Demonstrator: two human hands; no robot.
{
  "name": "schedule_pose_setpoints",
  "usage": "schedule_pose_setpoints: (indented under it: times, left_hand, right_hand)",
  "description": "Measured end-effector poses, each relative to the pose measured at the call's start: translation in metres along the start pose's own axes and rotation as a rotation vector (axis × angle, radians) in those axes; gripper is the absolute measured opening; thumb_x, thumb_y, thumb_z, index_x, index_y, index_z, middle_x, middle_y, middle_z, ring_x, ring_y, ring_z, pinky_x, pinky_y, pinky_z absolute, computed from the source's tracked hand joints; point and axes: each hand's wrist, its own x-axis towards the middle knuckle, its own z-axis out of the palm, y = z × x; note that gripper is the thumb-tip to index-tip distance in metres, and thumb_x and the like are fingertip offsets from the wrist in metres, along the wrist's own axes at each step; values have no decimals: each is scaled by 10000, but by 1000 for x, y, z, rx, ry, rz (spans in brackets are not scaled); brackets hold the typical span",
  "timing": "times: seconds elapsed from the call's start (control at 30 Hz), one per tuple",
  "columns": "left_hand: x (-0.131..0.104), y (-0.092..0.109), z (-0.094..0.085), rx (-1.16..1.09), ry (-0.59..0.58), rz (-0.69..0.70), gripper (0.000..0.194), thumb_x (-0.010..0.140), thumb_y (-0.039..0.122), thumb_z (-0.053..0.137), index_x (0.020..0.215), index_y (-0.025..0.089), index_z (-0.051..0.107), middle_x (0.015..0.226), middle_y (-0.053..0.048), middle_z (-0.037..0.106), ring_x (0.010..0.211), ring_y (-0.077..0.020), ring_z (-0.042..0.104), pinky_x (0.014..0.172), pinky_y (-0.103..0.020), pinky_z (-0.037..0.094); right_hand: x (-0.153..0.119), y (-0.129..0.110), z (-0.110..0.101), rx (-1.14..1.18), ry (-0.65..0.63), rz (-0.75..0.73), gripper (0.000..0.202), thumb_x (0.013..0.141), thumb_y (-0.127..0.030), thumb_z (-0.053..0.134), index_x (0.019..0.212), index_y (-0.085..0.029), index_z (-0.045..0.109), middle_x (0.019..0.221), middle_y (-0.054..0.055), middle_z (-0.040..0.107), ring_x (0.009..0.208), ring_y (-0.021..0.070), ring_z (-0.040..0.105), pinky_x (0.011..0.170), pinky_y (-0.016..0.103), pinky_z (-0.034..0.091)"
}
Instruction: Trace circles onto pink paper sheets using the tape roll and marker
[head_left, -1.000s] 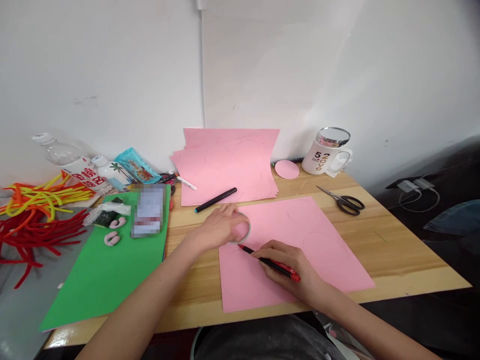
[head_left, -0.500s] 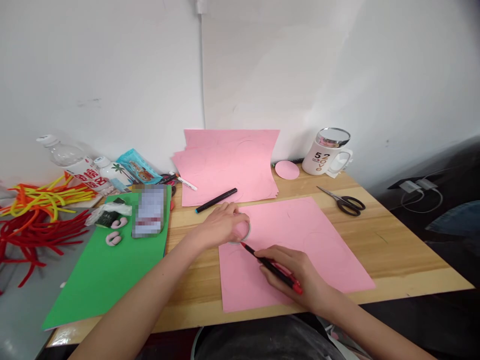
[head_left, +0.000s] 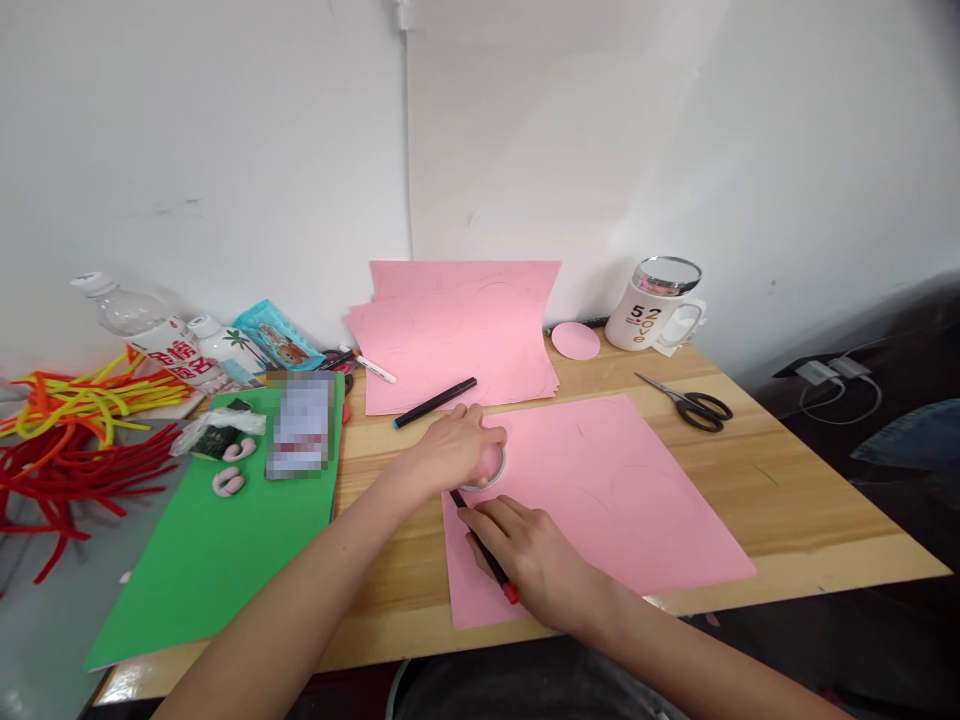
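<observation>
A pink sheet of paper [head_left: 660, 520] with faint curved pencil-like lines lies in front of me. My left hand [head_left: 457, 445] presses a small round object with a grey rim [head_left: 492, 470] onto the sheet's upper left part; pink shows inside its rim, and the fingers cover much of it. Just below, my right hand [head_left: 540, 560] grips a black pen with a red end [head_left: 491, 562]. Its tip is against or very near the lower left of the round object's rim; actual contact I cannot make out.
Behind lie a black marker [head_left: 435, 403], stacked pink sheets [head_left: 457, 340] and a pink paper circle [head_left: 576, 341]. Scissors [head_left: 694, 405] and a white mug [head_left: 649, 310] stand to the right. Left are green sheets [head_left: 217, 570], a phone-like blurred rectangle [head_left: 300, 425], bottles and pipe cleaners [head_left: 82, 460].
My right hand has moved left with the pen, its tip going from the round object's lower right to its lower left. My left hand still presses the round object down.
</observation>
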Motion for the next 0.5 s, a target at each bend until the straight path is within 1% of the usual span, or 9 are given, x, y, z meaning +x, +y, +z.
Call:
schedule_pose_setpoints:
  times: [0.1,0.17,0.33,0.5]
  left_hand:
    - [0,0,0,1,1,2,304,704,174,643,1003,213,597,1002,-67,515,961,-240,481,807,-321,393]
    - [0,0,0,-4,6,3,305,693,163,637,991,214,596,1002,-67,516,950,-237,481,796,-320,398]
    - [0,0,0,-5,13,7,297,674,139,611,960,219,595,959,-59,518,917,-234,482,768,-320,401]
    - [0,1,1,-1,21,11,287,678,146,617,956,213,587,943,-60,517,908,-229,483,769,-315,395]
  right_hand:
    - [5,-5,-3,-47,-49,5,431,689,8,515,1112,-66,559,910,134,636,781,247,581,585,334,505]
    - [5,-7,-4,-56,-56,-5,415,693,-3,527,1103,-64,559,904,137,628,773,252,571,575,342,501]
    - [-6,-8,-6,-41,-23,15,383,724,32,506,1069,-126,563,894,104,606,781,227,565,582,302,481]
    - [-19,-7,-12,59,-23,61,363,781,2,475,1089,-169,563,922,102,623,814,211,582,651,284,501]
